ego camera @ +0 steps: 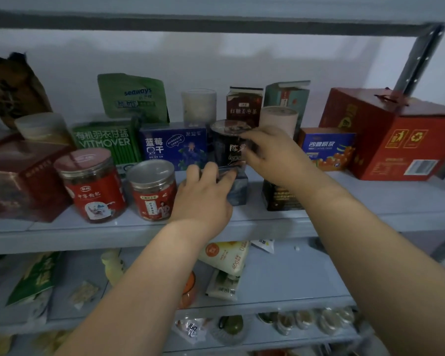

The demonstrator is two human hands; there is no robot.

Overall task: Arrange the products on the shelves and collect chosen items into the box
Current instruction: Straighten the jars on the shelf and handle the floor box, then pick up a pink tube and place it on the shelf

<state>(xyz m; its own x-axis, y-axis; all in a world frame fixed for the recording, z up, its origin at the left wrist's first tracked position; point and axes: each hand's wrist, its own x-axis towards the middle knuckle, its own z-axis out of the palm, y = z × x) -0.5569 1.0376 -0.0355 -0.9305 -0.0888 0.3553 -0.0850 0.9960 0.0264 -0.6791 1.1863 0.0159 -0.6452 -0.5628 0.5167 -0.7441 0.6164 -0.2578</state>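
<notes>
gripping dark can (226, 147), curled right hand (267, 152); left hand (203, 199) curled round grey box (239, 188)

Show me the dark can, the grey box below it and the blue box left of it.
dark can (224, 147): head view, on its black side wall.
grey box (240, 189): head view, on its front face.
blue box (174, 147): head view, on its printed front.

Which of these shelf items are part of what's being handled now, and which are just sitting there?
In play: black can, gripped by right hand; grey box, held by left hand.
Just there: blue blueberry box; pink-lidded jar; big red carton; green pouch.
</notes>
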